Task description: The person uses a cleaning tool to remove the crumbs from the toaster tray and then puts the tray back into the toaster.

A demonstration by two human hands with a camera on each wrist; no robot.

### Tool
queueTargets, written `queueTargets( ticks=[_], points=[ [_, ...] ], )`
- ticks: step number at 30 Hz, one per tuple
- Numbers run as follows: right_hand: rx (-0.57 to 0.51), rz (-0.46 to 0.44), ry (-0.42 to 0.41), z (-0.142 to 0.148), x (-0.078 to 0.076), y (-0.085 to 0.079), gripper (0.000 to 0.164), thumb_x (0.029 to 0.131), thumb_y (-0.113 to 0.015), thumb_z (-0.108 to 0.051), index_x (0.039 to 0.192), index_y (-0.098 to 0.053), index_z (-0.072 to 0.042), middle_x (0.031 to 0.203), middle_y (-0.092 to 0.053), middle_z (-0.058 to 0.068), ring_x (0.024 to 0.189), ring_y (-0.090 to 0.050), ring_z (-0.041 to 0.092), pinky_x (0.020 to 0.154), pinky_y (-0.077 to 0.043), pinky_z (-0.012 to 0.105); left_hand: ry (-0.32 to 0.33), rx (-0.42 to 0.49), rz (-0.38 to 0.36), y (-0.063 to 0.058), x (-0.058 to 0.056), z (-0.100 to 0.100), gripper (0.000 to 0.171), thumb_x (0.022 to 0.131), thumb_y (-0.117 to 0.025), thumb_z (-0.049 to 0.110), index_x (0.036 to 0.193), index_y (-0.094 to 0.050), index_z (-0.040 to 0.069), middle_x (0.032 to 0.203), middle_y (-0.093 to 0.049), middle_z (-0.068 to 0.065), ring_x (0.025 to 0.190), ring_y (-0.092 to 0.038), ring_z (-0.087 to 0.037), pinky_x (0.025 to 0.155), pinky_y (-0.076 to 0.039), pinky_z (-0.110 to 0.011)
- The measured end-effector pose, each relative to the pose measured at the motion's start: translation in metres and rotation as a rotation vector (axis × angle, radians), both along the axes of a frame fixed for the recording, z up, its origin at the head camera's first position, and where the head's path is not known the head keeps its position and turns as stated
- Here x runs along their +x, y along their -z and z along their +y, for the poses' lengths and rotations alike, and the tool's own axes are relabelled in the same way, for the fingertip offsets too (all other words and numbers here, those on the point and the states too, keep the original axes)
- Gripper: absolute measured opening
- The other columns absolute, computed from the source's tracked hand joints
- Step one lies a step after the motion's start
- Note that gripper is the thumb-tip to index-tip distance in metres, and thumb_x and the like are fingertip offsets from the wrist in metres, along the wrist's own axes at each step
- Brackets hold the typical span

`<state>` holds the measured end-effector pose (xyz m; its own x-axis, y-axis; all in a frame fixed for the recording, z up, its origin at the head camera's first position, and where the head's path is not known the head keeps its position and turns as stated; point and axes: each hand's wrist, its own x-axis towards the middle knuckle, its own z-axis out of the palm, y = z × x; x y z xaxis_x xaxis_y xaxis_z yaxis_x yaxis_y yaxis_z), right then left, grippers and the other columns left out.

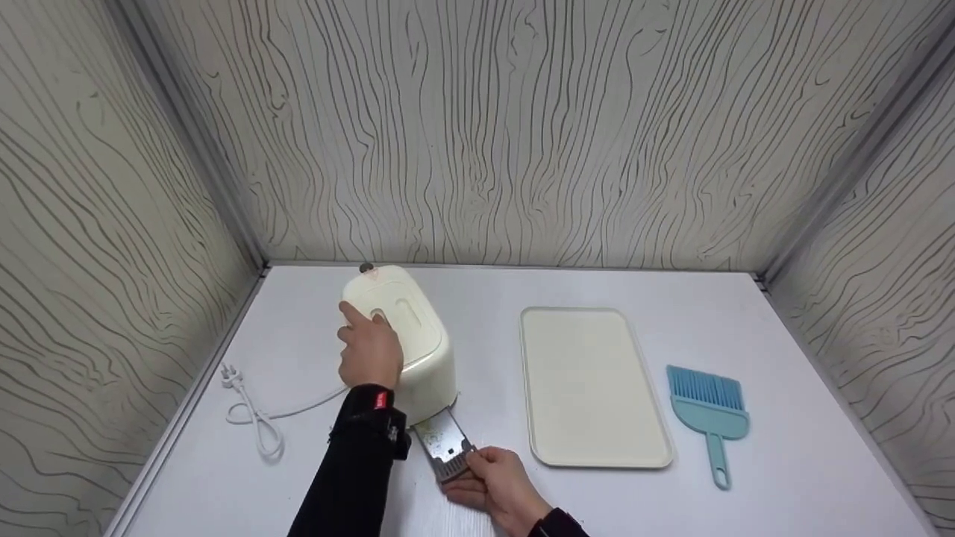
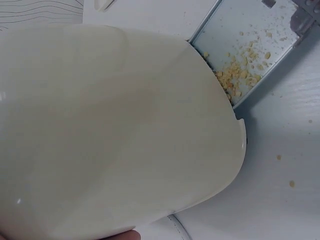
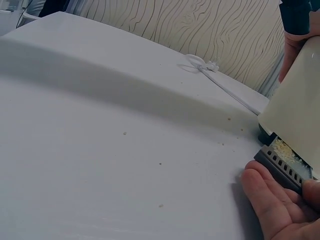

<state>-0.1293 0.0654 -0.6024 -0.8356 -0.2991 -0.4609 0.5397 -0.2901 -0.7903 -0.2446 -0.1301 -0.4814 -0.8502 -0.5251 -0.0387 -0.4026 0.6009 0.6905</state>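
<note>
A cream toaster [image 1: 429, 384] stands left of centre on the white table. My left hand [image 1: 371, 352] holds it at the upper left edge, thumb over the top and fingers along the side. From its near end a metal crumb tray [image 1: 442, 435] sticks out, its inner end hidden inside. My right hand [image 1: 498, 485] pinches the tray's grey slotted end [image 3: 280, 166] between the thumb above and fingers underneath. Yellowish crumbs [image 2: 237, 75] lie on the tray, heaped close to the toaster.
A cream rectangular tray [image 1: 593, 388] lies right of the toaster. Beyond it lies a blue brush with a dustpan-like body [image 1: 709, 418]. The toaster's white cord and plug [image 1: 254, 410] lie at the left. Loose crumbs [image 2: 292, 184] dot the table near the toaster.
</note>
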Motion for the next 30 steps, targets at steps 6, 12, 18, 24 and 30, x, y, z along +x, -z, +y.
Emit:
queueTargets(
  ticks=[6,12,18,24,30],
  points=[
    [-0.012,-0.008,0.002,0.003,0.001,-0.001,0.019,0.107,-0.046,-0.005,0.115,-0.049,0.011,0.093,-0.074,0.024,0.085,-0.076,0.030,0.079,-0.062,0.041,0.008,0.008,0.007,-0.001,0.000,0.000,0.066,0.111,-0.027,0.036,0.161,-0.001,0.003,0.138,-0.043,-0.036,0.094,-0.065,-0.051,0.073,-0.055,-0.061],
    [-0.006,-0.033,-0.004,0.007,0.002,-0.002,0.017,0.107,-0.047,-0.007,0.114,-0.050,0.008,0.094,-0.074,0.022,0.085,-0.077,0.030,0.079,-0.063,0.041,-0.006,0.004,0.012,-0.001,-0.002,-0.001,0.065,0.111,-0.028,0.035,0.161,-0.003,0.003,0.135,-0.045,-0.036,0.093,-0.065,-0.052,0.072,-0.055,-0.062],
    [-0.019,-0.028,-0.004,0.014,0.003,-0.002,0.016,0.107,-0.047,-0.006,0.113,-0.051,0.009,0.094,-0.075,0.022,0.084,-0.077,0.029,0.080,-0.062,0.042,-0.005,0.014,0.005,-0.001,-0.005,0.000,0.065,0.111,-0.028,0.036,0.161,-0.003,0.002,0.136,-0.045,-0.036,0.097,-0.065,-0.054,0.075,-0.055,-0.063],
    [-0.031,-0.010,-0.025,0.020,0.005,-0.003,0.018,0.107,-0.048,-0.007,0.112,-0.051,0.010,0.096,-0.074,0.023,0.086,-0.077,0.029,0.082,-0.062,0.043,-0.011,0.016,-0.001,-0.001,-0.006,0.000,0.066,0.111,-0.027,0.036,0.162,-0.001,0.004,0.139,-0.044,-0.035,0.097,-0.064,-0.053,0.075,-0.054,-0.062],
    [-0.009,-0.012,-0.046,0.023,0.008,-0.004,0.018,0.107,-0.045,-0.006,0.111,-0.051,0.010,0.094,-0.075,0.022,0.088,-0.077,0.031,0.084,-0.061,0.044,0.000,0.009,0.004,0.003,-0.003,-0.001,0.065,0.111,-0.027,0.035,0.161,-0.002,0.002,0.136,-0.045,-0.036,0.094,-0.065,-0.053,0.072,-0.055,-0.062]
  ],
)
